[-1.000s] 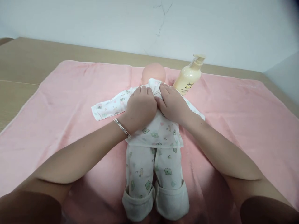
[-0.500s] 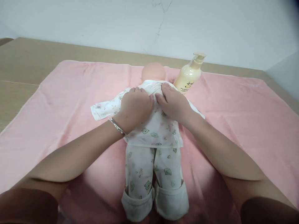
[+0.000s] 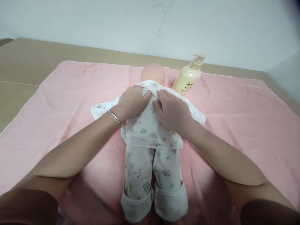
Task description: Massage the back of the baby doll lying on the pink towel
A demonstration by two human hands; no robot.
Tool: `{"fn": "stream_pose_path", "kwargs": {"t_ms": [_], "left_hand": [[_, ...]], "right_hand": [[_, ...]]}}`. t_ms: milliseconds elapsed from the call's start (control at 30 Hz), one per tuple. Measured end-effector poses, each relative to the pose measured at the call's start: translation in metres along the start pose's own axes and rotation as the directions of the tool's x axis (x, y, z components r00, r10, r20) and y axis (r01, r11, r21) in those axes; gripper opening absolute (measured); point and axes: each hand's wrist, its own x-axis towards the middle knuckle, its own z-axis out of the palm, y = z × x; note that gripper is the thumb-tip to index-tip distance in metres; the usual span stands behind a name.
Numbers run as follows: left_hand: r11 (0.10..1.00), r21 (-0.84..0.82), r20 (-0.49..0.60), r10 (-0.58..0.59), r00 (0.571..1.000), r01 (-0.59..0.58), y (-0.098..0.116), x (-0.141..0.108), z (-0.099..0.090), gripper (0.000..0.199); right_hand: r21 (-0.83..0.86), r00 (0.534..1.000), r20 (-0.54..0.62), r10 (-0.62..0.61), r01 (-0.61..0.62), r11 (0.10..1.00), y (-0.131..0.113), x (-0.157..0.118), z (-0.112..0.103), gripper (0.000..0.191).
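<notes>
A bald baby doll [image 3: 153,72] in a white patterned top [image 3: 146,131] and matching trousers [image 3: 140,168] lies stretched out, its head at the far end, no face showing. My left hand [image 3: 132,101] rests on the left side of the upper torso, thumb held apart from the fingers. Across from it, my right hand [image 3: 174,109] presses on the other side, its thumb also apart and its fingers over the cloth. Some fingertips are hard to make out. Between the hands the top is creased near the collar. A silver bangle [image 3: 115,118] circles my left wrist.
A pale yellow pump bottle [image 3: 187,78] with a cow picture leans beside the doll's head, to the right. Under everything lies a pink blanket [image 3: 70,90] on a wooden table [image 3: 42,53]. A white wall [image 3: 105,28] with a crack rises behind.
My left hand has moved slightly left and its fingers look less curled. My right hand has slid a little toward me. The cloth crease at the collar has shifted, and more of the right sleeve shows.
</notes>
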Motion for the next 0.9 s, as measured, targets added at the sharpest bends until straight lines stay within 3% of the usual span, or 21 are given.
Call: {"fn": "stream_pose_path", "kwargs": {"t_ms": [100, 233, 400, 600, 767, 900], "left_hand": [[0.991, 0.101, -0.048, 0.094, 0.994, -0.088, 0.009, -0.012, 0.002, 0.038], [0.969, 0.169, -0.067, 0.195, 0.978, -0.181, 0.018, -0.026, 0.003, 0.037], [0.996, 0.072, -0.042, 0.054, 0.998, -0.051, 0.017, -0.018, -0.003, 0.035], [0.994, -0.094, -0.012, -0.061, 0.998, 0.059, 0.006, 0.0, -0.002, 0.033], [0.995, 0.085, -0.12, 0.064, 0.991, -0.054, 0.009, -0.012, 0.007, 0.037], [0.968, 0.193, -0.185, 0.196, 0.963, -0.16, 0.016, -0.026, 0.009, 0.038]], "right_hand": [[0.055, 0.998, 0.029, 0.052, -0.054, 0.997, 0.009, 0.015, 0.003, 0.042], [0.071, 0.999, 0.036, 0.011, -0.013, 0.997, 0.023, 0.033, 0.009, 0.041], [-0.019, 0.999, -0.032, -0.029, 0.028, 0.999, 0.016, 0.023, 0.01, 0.042], [-0.049, 0.997, -0.023, -0.071, 0.069, 0.996, 0.001, 0.004, -0.001, 0.038], [0.082, 1.0, -0.008, 0.027, -0.027, 0.996, 0.02, 0.028, 0.009, 0.035], [0.095, 0.998, -0.059, -0.011, 0.016, 0.995, 0.03, 0.036, 0.02, 0.038]]}}
